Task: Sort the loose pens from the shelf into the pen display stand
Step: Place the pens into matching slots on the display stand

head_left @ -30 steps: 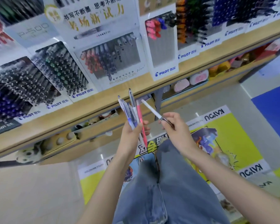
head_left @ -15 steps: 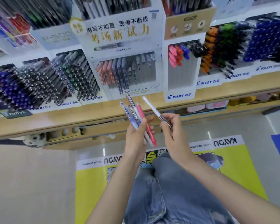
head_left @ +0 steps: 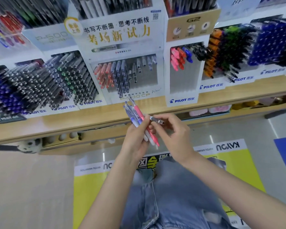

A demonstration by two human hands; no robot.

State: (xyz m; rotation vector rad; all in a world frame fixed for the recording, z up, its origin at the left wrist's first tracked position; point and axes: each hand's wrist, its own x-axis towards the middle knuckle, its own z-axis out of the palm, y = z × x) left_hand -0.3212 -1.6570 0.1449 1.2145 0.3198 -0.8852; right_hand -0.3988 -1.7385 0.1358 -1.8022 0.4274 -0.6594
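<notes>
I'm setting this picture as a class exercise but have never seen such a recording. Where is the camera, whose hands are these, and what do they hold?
There is no machine here: a person wears a camera on the head, looking down at their own arms. The left hand grips a bunch of pens, one of them pink. The right hand pinches a single pen by its dark end. Ahead runs a wooden shelf carrying white pen stands, some slots full, some partly empty. Below are the person's jeans and a yellow floor poster.
</notes>
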